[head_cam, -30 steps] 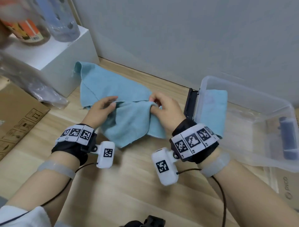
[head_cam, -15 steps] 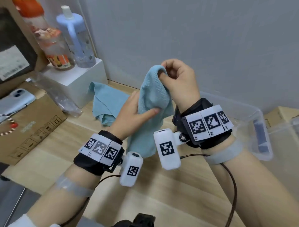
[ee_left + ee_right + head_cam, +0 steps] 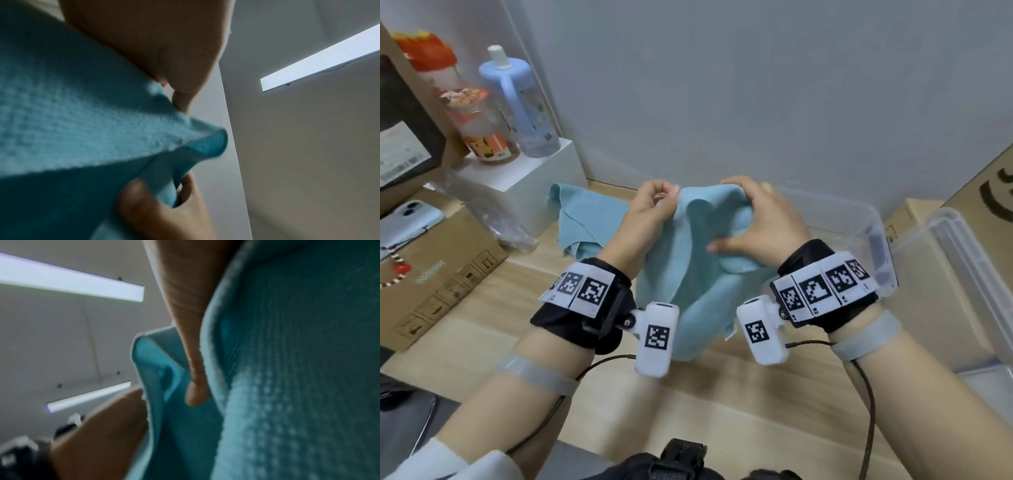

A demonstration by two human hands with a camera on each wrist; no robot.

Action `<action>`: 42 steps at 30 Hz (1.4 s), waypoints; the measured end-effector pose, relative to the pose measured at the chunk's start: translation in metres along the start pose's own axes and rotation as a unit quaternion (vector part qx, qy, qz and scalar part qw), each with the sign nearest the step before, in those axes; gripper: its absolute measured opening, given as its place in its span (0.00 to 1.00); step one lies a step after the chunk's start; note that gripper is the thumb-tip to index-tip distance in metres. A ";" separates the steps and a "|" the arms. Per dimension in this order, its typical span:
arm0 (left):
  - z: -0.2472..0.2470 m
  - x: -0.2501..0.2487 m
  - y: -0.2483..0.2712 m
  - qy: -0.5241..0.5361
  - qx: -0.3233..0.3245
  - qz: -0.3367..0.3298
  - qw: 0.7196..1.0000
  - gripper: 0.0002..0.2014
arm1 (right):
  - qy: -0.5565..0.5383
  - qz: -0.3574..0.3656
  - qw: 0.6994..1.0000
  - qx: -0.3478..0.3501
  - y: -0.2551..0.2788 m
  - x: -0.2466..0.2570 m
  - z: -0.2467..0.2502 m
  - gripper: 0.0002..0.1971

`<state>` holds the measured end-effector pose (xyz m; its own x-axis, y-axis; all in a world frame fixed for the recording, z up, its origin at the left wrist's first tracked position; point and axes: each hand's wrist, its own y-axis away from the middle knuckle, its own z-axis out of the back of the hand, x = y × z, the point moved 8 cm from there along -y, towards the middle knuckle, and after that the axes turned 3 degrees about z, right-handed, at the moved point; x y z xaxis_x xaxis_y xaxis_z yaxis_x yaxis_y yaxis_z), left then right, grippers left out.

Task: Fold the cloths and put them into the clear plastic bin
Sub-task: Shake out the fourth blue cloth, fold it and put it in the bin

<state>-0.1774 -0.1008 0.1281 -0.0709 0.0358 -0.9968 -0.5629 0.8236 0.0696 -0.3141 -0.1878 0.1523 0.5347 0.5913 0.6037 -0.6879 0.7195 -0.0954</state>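
Both the left hand [image 3: 650, 212] and right hand [image 3: 760, 222] pinch 1 light-blue terry cloth [image 3: 698, 274] aloft beside the clear plastic bin [image 3: 873, 222].

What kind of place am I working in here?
Probably an improvised indoor workspace, not a laundry: a wooden tabletop against a plain grey wall, cardboard boxes and drink bottles to the side, strip ceiling lights.

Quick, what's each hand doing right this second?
Left hand: pinching the top edge of the raised blue cloth.
Right hand: gripping the same cloth's top edge, fingers curled over it.
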 end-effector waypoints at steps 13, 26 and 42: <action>-0.065 -0.007 0.019 -0.439 0.048 -0.120 0.889 0.14 | 0.053 -0.029 0.997 -0.055 0.027 -0.031 0.027 0.21; -0.076 -0.019 0.026 -0.410 0.061 -0.117 0.903 0.14 | -0.004 0.018 0.995 -0.099 0.038 -0.006 0.012 0.38; -0.045 -0.028 0.024 -0.523 -0.003 -0.165 0.836 0.11 | 0.105 -0.014 0.985 -0.138 0.033 -0.034 0.035 0.25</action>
<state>-0.2259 -0.1079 0.1590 0.8471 0.2848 -0.4487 -0.4132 0.8839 -0.2191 -0.3723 -0.1967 0.1562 0.6614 0.6109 0.4352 -0.5272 0.7913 -0.3097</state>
